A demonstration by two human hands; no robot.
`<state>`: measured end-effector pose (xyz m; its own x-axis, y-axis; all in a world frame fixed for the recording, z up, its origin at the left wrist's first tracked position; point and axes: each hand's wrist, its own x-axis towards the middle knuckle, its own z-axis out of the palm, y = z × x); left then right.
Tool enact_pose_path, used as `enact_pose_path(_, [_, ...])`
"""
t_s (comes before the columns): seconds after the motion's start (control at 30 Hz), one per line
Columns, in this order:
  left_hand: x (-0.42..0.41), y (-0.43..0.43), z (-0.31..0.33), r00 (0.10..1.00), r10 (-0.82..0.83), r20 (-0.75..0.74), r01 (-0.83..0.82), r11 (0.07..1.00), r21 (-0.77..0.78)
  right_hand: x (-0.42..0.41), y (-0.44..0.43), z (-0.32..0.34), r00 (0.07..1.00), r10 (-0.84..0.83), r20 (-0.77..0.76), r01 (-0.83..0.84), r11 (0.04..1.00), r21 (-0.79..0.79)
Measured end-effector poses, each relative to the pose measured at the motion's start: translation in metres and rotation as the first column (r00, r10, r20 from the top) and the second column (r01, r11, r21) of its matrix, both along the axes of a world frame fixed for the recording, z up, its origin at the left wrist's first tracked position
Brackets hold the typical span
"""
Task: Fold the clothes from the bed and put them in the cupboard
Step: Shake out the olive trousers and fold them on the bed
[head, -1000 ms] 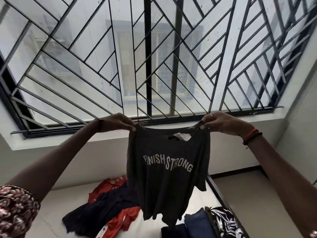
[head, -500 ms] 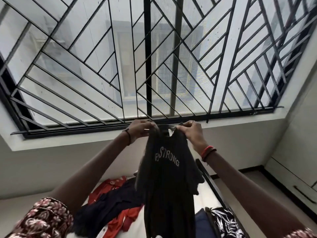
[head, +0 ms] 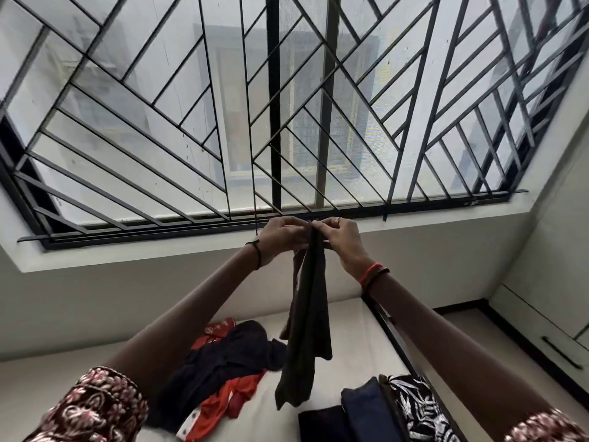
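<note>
A dark grey T-shirt (head: 308,333) hangs in the air above the bed, folded lengthwise into a narrow strip. My left hand (head: 280,239) and my right hand (head: 339,242) meet at its top edge, both pinching the shoulders together in front of the window sill. The shirt's printed text is hidden inside the fold. Below it lies the bed (head: 350,342) with a cream sheet.
A loose heap of dark navy (head: 223,358) and red clothes (head: 229,400) lies on the bed at the left. Folded clothes (head: 369,409), one black-and-white patterned, sit at the bed's right edge. A barred window (head: 274,122) fills the wall ahead. White cupboard drawers (head: 554,333) stand at right.
My hands have come together, bringing the shirt's two shoulders to meet. The shirt went from spread flat with its text showing to a narrow folded strip.
</note>
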<state>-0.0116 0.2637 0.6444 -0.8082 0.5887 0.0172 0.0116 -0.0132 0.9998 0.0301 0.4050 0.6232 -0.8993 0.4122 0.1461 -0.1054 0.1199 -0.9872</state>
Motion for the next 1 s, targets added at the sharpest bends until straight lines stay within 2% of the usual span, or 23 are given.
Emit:
enact_pose_path(0.1, [-0.003, -0.004, 0.001, 0.992, -0.046, -0.115, 0.041, 0.998, -0.048, 0.005, -0.001, 0.007, 0.997, 0.072, -0.018, -0.072, 0.997, -0.011])
enact_pose_path(0.23, [-0.008, -0.005, 0.002, 0.968, -0.032, -0.250, 0.006, 0.994, -0.106, 0.010, -0.001, 0.014, 0.982, 0.186, -0.025, -0.188, 0.980, -0.065])
enact_pose_path(0.37, [-0.018, -0.003, 0.004, 0.854, -0.097, -0.511, -0.006, 0.981, -0.195, 0.013, 0.008, 0.024, 0.950, 0.309, -0.050, -0.313, 0.935, -0.169])
enact_pose_path(0.43, [-0.020, -0.001, 0.002, 0.831, -0.144, -0.537, 0.027, 0.975, -0.219, 0.014, 0.010, 0.028, 0.934, 0.348, -0.075, -0.356, 0.914, -0.194])
enact_pose_path(0.53, [-0.016, 0.006, 0.000, 0.847, -0.119, -0.518, 0.017, 0.980, -0.196, 0.017, 0.012, 0.030, 0.928, 0.352, -0.124, -0.373, 0.898, -0.236])
enact_pose_path(0.63, [-0.015, 0.013, 0.004, 0.793, -0.081, -0.603, -0.046, 0.981, -0.191, 0.020, 0.016, 0.021, 0.931, 0.326, -0.163, -0.359, 0.897, -0.256])
enact_pose_path(0.77, [-0.021, 0.014, 0.017, 0.619, -0.114, -0.777, -0.165, 0.948, -0.271, 0.030, 0.028, -0.012, 0.940, 0.310, -0.145, -0.330, 0.932, -0.150])
enact_pose_path(0.87, [-0.026, 0.007, 0.032, 0.376, -0.231, -0.897, -0.358, 0.857, -0.370, 0.039, 0.041, -0.040, 0.950, 0.294, -0.102, -0.294, 0.956, 0.014])
enact_pose_path(0.93, [-0.029, 0.002, 0.043, 0.245, -0.287, -0.926, -0.430, 0.824, -0.369, 0.044, 0.047, -0.052, 0.960, 0.269, -0.073, -0.263, 0.961, 0.092])
enact_pose_path(1.0, [-0.029, -0.002, 0.052, 0.185, -0.329, -0.926, -0.437, 0.816, -0.378, 0.048, 0.050, -0.061, 0.966, 0.255, -0.035, -0.246, 0.956, 0.159])
